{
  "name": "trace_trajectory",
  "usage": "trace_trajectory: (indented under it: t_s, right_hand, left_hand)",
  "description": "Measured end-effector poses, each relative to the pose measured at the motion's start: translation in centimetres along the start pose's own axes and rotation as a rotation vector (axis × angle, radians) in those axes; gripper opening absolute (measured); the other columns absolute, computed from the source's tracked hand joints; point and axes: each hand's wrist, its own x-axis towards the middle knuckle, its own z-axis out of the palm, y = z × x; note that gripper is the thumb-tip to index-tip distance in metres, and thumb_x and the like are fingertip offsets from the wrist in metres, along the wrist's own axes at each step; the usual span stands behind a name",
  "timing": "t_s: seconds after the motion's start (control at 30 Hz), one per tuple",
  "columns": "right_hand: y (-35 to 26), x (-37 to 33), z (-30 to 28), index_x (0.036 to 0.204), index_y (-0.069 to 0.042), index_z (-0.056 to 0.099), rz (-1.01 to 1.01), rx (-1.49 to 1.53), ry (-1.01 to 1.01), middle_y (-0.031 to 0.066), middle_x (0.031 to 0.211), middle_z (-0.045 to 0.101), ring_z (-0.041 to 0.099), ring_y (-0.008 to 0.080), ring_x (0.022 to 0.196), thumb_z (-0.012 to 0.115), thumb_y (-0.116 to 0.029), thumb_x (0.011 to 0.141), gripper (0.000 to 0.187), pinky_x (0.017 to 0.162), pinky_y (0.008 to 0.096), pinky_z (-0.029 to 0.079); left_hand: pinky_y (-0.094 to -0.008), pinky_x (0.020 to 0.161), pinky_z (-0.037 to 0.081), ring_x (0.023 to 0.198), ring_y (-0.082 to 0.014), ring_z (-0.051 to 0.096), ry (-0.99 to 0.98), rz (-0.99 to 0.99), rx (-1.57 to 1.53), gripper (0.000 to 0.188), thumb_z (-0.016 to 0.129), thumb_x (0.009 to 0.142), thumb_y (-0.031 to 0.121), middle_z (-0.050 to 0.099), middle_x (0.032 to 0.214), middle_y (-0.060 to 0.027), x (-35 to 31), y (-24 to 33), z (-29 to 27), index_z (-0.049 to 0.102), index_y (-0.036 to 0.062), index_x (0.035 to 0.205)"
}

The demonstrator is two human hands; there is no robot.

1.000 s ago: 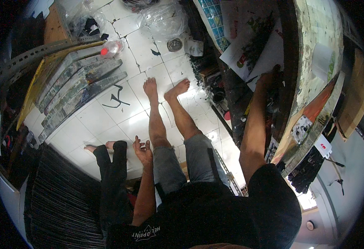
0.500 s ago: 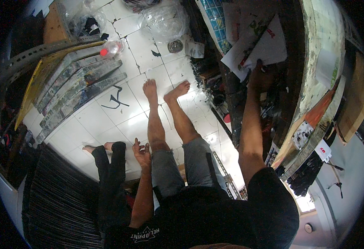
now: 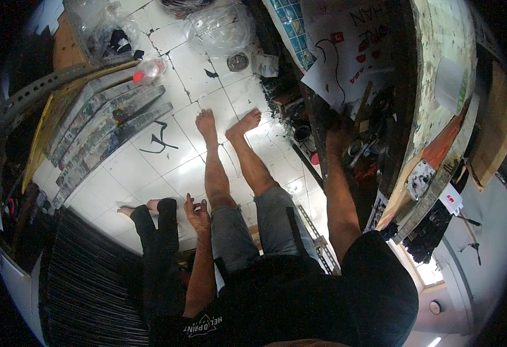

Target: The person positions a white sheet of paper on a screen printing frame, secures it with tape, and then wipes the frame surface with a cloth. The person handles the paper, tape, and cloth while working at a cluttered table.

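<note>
My left hand (image 3: 197,213) hangs beside my left thigh, its fingers loosely bent and apart, with nothing in it. On the right, my right arm reaches into a dark, cluttered shelf. The right hand (image 3: 338,128) is there in deep shadow, its fingers too dark to make out, so what it holds, if anything, is hidden. Just beyond it lie white printed sheets (image 3: 323,78) with red and dark marks, crossed by a thin dark curved line. Small pots and tools (image 3: 357,147) crowd the shelf to the right of the hand.
A paint-stained board edge (image 3: 438,133) curves along the right. Stacked stained frames (image 3: 112,118) stand at the left, near a clear bottle (image 3: 154,69) with a red cap. Plastic bags (image 3: 221,29) lie on the tiled floor. Another person's dark-trousered legs (image 3: 155,231) are at lower left.
My right hand has drawn back from the white sheets, toward me and slightly left. The sheets now show more of their red prints. My left hand stays nearly still.
</note>
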Motion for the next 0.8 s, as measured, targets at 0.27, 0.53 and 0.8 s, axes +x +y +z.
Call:
trace_trajectory:
  t_s: [0.27, 0.53, 0.8]
  right_hand:
    - [-9.4, 6.0, -8.4, 0.131, -0.001, 0.052, -0.072, 0.193, 0.074, 0.0226, 0.133, 0.052, 0.047, 0.0387, 0.126, 0.06, -0.027, 0.091, 0.048, 0.104, 0.0479, 0.038]
    - [-11.6, 10.8, -4.7, 0.132, -0.002, 0.053, 0.02, 0.349, 0.033, 0.0228, 0.127, 0.057, 0.053, 0.0384, 0.119, 0.055, -0.03, 0.095, 0.046, 0.1, 0.0459, 0.043]
    - [-8.1, 12.6, -6.5, 0.114, -0.004, 0.064, 0.15, -0.205, -0.05, 0.0207, 0.115, 0.064, 0.064, 0.0351, 0.099, 0.048, -0.022, 0.095, 0.031, 0.085, 0.0447, 0.051]
  left_hand:
    - [-0.0297, 0.067, 0.052, 0.083, -0.0147, 0.053, 0.002, 0.133, 0.139, 0.065, 0.071, 0.082, -0.001, 0.049, 0.115, -0.0126, 0.2, -0.6, 0.2, 0.045, 0.0061, 0.141]
    - [-0.0306, 0.068, 0.052, 0.083, -0.0167, 0.054, -0.029, 0.035, 0.17, 0.064, 0.072, 0.083, 0.005, 0.05, 0.116, -0.0144, 0.5, 1.4, 0.4, 0.044, 0.0052, 0.142]
    - [-0.0339, 0.075, 0.05, 0.082, -0.0171, 0.053, 0.007, 0.025, 0.115, 0.067, 0.072, 0.082, 0.006, 0.05, 0.116, -0.0141, -0.1, 0.3, -0.1, 0.044, 0.0033, 0.142]
